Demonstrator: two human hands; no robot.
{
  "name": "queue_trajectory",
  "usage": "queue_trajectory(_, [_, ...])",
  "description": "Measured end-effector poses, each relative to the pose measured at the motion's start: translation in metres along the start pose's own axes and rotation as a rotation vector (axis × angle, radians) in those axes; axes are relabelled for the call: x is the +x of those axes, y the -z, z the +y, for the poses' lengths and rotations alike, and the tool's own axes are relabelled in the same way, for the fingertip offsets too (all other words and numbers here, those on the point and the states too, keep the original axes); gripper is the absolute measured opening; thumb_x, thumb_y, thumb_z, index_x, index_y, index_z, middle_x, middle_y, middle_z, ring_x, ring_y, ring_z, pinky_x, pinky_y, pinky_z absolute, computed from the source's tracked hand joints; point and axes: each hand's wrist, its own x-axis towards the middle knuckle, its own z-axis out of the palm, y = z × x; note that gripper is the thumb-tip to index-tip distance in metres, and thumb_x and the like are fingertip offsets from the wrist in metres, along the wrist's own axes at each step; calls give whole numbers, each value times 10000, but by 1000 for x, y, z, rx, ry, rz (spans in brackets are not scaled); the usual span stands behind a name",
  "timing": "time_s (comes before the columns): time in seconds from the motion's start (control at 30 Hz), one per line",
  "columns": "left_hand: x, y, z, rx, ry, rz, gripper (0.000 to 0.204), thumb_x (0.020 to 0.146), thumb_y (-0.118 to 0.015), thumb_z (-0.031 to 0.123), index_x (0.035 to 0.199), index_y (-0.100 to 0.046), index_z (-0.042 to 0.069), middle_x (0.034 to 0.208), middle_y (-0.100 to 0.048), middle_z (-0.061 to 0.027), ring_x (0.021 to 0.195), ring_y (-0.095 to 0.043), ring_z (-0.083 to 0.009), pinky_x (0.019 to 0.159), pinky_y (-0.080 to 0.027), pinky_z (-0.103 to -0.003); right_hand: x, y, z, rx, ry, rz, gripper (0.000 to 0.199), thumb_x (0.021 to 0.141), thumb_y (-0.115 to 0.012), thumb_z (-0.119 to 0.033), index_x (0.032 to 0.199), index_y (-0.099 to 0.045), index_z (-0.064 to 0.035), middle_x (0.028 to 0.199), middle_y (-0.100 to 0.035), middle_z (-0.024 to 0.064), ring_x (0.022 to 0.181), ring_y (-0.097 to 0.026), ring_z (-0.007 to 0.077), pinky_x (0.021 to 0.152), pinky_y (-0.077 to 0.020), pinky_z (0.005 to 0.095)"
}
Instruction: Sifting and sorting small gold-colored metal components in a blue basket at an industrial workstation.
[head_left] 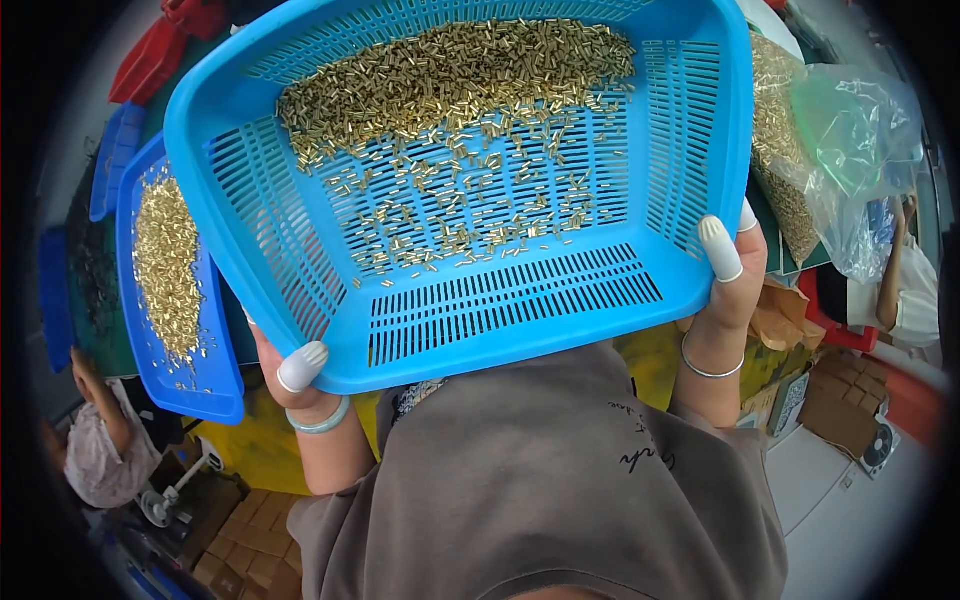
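Note:
I hold a large blue slotted plastic basket (500, 310) up in front of me with both hands. My left hand (300, 380) grips its near left corner, thumb in a white finger cot on the rim. At the near right corner is my right hand (728, 275), also with white finger cots. Many small brass tubes (450, 80) lie heaped at the basket's far side, with some scattered over the slotted bottom toward the middle.
A blue tray (150, 330) with more brass tubes lies below on the left. Clear plastic bags (840, 150) with brass parts sit at right. Another person (100, 450) is at lower left, a second person (900, 290) at right. Cardboard boxes (240, 540) lie on the floor.

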Motion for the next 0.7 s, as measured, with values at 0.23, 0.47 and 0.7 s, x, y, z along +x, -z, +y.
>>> queue_trajectory(0.23, [0,-4,0,199,15,117,796,549,-520,98,1303,-296,-23,1227,-421,-206,1118,-437,-366,952,-370,-448,0,6,1,-46,7,-9,474,806,-548,-26,1248,-407,70,1156,-534,109,1019,-522,156,887,-400,278])
queue_trajectory(0.47, [-1,8,0,-30,27,-8,843,544,-533,-114,1334,-281,36,1272,-407,-159,1161,-421,-329,975,-353,-427,1,7,-2,-57,-7,-28,481,807,-553,-35,1253,-403,67,1162,-531,109,1027,-517,157,894,-395,280])
queue_trajectory(0.7, [1,7,2,0,46,1,847,540,-547,-103,1333,-284,34,1284,-393,-155,1173,-408,-329,980,-345,-431,3,7,-6,-83,-34,-41,468,810,-555,-42,1244,-415,62,1163,-530,106,1027,-514,154,892,-395,280])
